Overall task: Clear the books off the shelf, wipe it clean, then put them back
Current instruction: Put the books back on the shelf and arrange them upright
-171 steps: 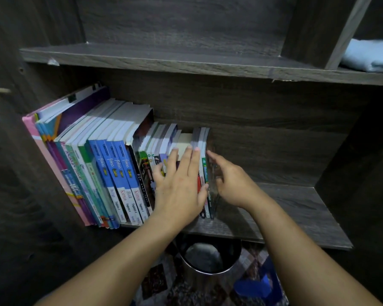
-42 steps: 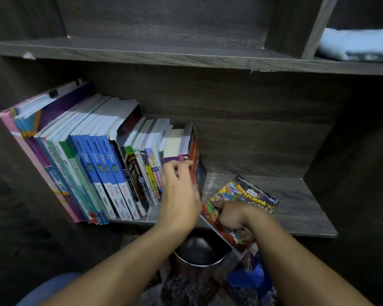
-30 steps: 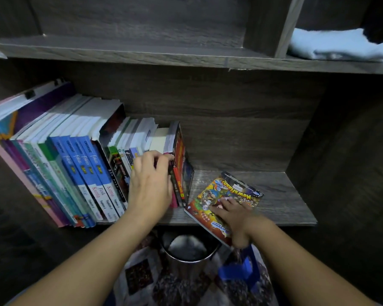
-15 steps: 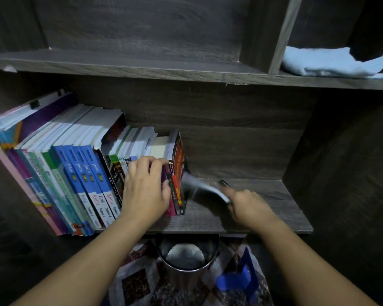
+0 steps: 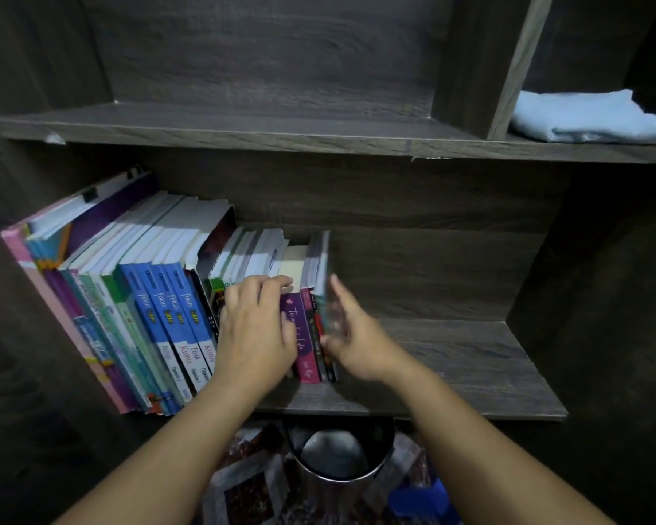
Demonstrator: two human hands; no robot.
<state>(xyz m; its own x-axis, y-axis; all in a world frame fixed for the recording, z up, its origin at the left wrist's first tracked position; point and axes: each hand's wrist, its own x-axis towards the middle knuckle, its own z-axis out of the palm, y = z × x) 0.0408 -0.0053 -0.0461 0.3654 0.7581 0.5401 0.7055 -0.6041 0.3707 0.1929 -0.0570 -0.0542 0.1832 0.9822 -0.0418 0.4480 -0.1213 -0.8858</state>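
Shelving looks nearly done: thin colourful comic book (image 5: 319,267), flat a second ago, stands upright; I see right hand (image 5: 353,339) pressing it flat-fingered, left hand (image 5: 256,327) curled over neighbouring books (image 5: 300,331).

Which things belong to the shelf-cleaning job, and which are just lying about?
Job: books, shelf, cloth (likely for wiping), left hand, right hand.
Lying about: bin, mat below the shelf.

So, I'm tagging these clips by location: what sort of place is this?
Probably a home study corner: a dark wood-grain bookshelf holding a row of school textbooks, with a folded light-blue cloth above.
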